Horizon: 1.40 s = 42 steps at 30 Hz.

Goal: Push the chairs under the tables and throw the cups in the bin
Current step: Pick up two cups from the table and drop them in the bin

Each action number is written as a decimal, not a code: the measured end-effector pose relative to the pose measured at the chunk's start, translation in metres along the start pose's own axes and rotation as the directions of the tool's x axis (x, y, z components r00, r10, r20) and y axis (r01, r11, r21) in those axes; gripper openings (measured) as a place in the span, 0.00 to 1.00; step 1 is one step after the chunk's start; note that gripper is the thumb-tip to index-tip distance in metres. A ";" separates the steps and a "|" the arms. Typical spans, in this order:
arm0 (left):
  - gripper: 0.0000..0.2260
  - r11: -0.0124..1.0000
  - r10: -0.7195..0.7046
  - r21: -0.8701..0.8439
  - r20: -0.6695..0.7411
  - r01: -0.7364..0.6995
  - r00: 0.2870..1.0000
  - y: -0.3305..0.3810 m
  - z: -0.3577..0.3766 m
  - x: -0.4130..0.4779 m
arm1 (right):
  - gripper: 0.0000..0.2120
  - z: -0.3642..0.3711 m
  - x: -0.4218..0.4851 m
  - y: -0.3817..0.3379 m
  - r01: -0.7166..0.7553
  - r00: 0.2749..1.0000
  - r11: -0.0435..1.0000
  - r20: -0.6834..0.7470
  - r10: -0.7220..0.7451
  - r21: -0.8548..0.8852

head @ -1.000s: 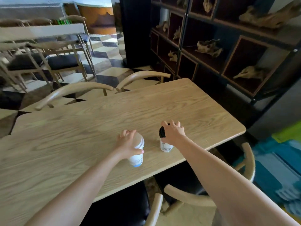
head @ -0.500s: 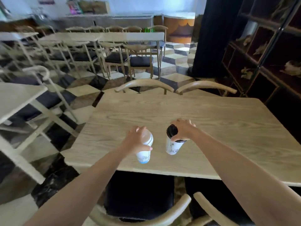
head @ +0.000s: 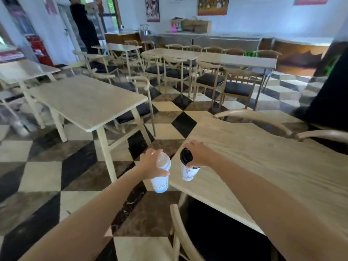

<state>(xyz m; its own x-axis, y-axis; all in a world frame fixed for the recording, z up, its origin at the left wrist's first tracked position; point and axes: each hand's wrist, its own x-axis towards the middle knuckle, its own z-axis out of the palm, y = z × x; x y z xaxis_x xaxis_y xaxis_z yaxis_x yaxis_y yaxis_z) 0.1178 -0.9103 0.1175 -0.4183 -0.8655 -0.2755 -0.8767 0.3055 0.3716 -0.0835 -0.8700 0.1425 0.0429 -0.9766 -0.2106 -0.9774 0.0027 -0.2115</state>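
My left hand [head: 150,165] grips a white cup with a clear lid and blue base [head: 161,178], held in the air just past the left edge of the wooden table [head: 263,166]. My right hand [head: 199,154] holds a white paper cup with a black lid [head: 187,166] by its top, tilted, above the table's left corner. A chair with a black seat [head: 207,232] sits tucked under the near side of this table. Two curved chair backs [head: 252,117] show at its far side.
A pale table [head: 84,102] stands to the left across a checkered floor aisle [head: 47,176]. More tables and black-seated chairs [head: 207,76] fill the room behind. A person in dark clothes [head: 84,25] stands at the far left near a red cabinet. No bin is in view.
Both cups have been lifted off the table and carried left to its edge. My view has swung left, from the shelf wall towards the open room.
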 end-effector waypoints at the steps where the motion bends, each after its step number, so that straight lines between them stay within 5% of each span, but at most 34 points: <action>1: 0.45 1.000 -0.020 -0.019 -0.002 0.020 1.000 -0.024 -0.007 0.001 | 0.37 0.004 0.015 -0.020 0.022 1.000 0.999 0.005 -0.022 -0.024; 13: 0.42 0.983 -0.152 -0.094 0.048 0.156 0.987 -0.173 -0.021 0.012 | 0.39 0.051 0.113 -0.107 0.032 0.995 0.997 0.095 -0.025 -0.075; 31: 0.42 0.979 -0.150 -0.094 0.257 0.179 0.955 -0.162 0.026 0.173 | 0.39 0.113 0.235 -0.042 -0.049 0.984 0.996 0.175 0.035 0.078; 42: 0.41 0.996 -0.074 -0.022 0.391 0.090 0.918 -0.200 0.019 0.289 | 0.39 0.134 0.317 -0.020 -0.267 0.919 0.959 0.323 0.224 0.092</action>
<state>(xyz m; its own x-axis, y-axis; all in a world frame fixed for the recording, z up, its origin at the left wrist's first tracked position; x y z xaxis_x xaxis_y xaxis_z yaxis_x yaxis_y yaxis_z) 0.1676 -1.2140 -0.0530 -0.4119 -0.6617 -0.6265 -0.9051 0.2177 0.3651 -0.0229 -1.1511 -0.0485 -0.1129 -0.8278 -0.5495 -0.9300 0.2827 -0.2349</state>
